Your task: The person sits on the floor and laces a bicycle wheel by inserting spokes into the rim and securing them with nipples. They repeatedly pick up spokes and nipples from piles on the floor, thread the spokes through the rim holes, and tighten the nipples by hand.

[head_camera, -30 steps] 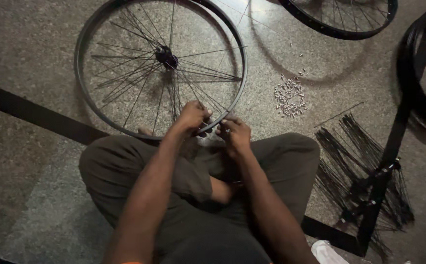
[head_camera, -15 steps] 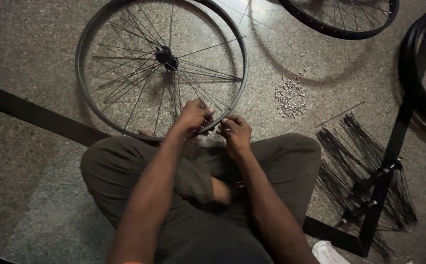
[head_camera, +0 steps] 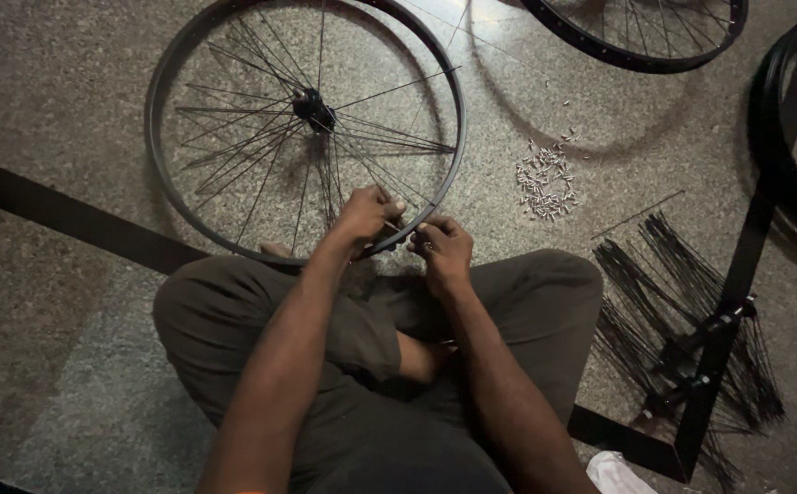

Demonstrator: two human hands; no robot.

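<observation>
Wheel rim (head_camera: 171, 197), one of three in view, seemingly pinched by left hand (head_camera: 366, 216) and right hand (head_camera: 442, 249).

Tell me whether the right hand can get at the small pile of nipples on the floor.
Probably yes: the right hand sits at the rim, and bare floor lies between it and the nipple pile.

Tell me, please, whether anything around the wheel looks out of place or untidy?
The wheel is only partly spoked: the spokes crowd one side and leave wide gaps. Small metal bits lie loose on the floor, and black spokes fan out beside them. Both hands, left and right, work at the rim.
</observation>
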